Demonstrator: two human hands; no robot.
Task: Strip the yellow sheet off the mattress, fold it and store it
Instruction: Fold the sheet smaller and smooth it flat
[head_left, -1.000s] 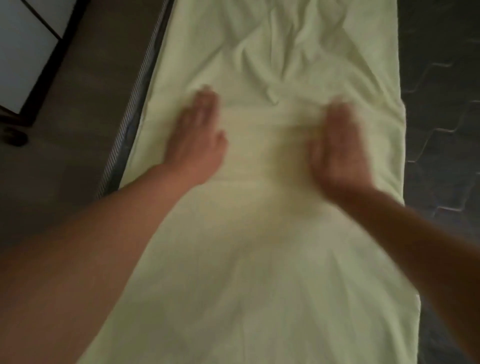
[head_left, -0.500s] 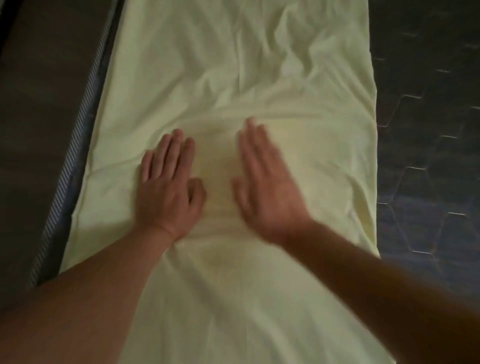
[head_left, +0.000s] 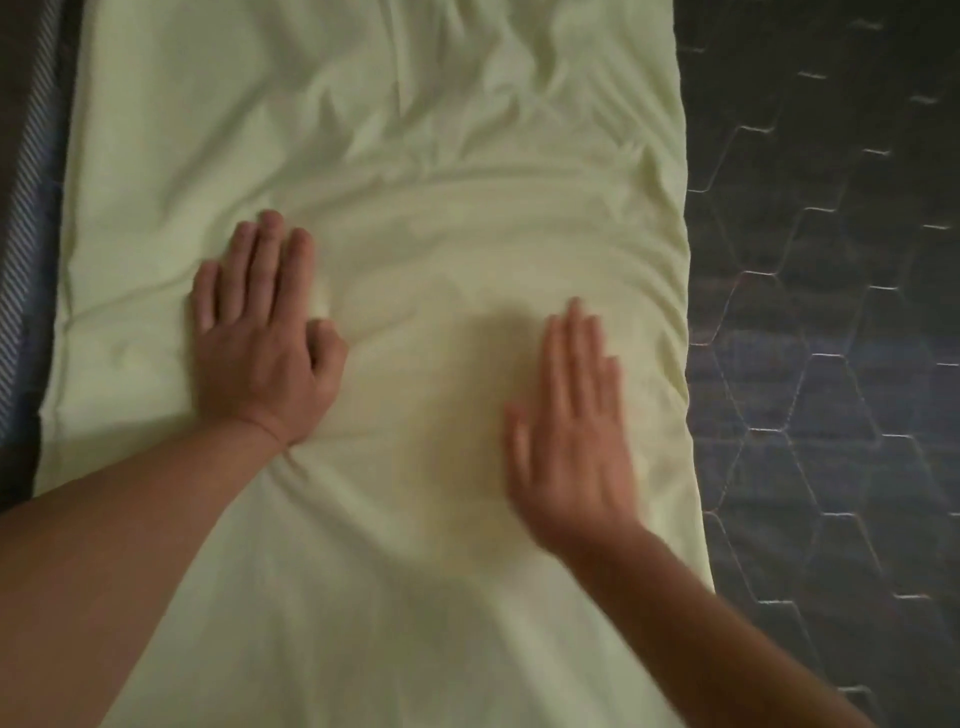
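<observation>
The left hand (head_left: 265, 343) is laid flat, palm down, at the centre left of the frame. Its fingers are held straight and close together, the thumb is drawn in beside the forefinger, and nothing is gripped. The right hand (head_left: 569, 431) is placed at the centre right, a little lower in the frame. It too is palm down, with fingers straight and together and the thumb set out to the left. It is blurred, so how firmly it is pressed cannot be told.

Both hands are set on the yellow sheet (head_left: 415, 156), well apart from each other. The sheet is spread as a long pale band that runs from the top of the frame to the bottom and fills the middle. Deep creases are gathered in its upper part, and fine ripples are seen along its right edge.

The sheet is laid on a dark mattress (head_left: 831, 364), quilted in pale hexagon stitching, which is exposed on the right side of the frame. A blue and white striped border (head_left: 26, 208) is seen at the far left edge. Bare forearms enter from the two lower corners.
</observation>
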